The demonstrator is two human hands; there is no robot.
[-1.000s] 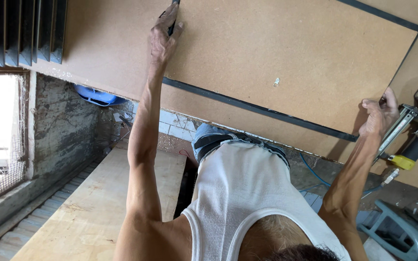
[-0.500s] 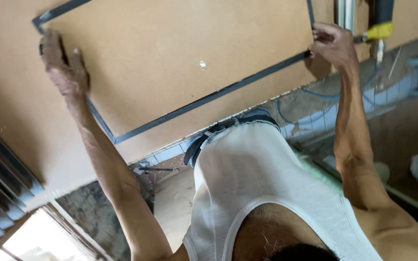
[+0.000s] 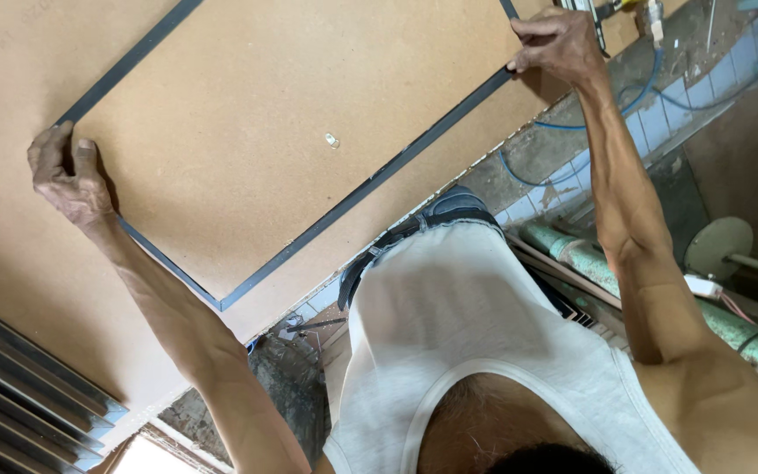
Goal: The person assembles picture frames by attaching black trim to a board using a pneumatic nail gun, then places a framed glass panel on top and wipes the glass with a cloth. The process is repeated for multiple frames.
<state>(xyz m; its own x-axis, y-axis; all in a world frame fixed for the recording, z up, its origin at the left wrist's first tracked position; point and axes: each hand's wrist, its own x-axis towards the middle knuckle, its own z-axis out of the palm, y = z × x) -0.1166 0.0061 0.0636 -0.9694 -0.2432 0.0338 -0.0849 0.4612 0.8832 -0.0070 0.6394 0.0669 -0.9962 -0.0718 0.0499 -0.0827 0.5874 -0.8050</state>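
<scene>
A flat brown fibreboard panel [image 3: 291, 132] with a dark edge strip lies on a larger sheet of the same brown board [image 3: 19, 263]. My left hand [image 3: 67, 175] grips the panel's left corner, fingers curled over the dark edge. At the upper right, my right hand [image 3: 554, 44] clasps the opposite corner, fingers wrapped over the rim. Both arms are stretched out across my white vest [image 3: 475, 333]. A small pale fitting [image 3: 332, 140] sits near the panel's middle.
A stack of grey slats [image 3: 19, 395] fills the lower left. A green pipe [image 3: 589, 263], a blue hose [image 3: 572, 123], a round pale disc [image 3: 717, 246] and a tiled wall edge [image 3: 660, 114] are at the right. A yellow tool [image 3: 629, 5] peeks in at the top.
The view has swung round, so the panel now sits turned and further left in frame. Both hands stay on its opposite corners. The yellow tool has slid almost out of view.
</scene>
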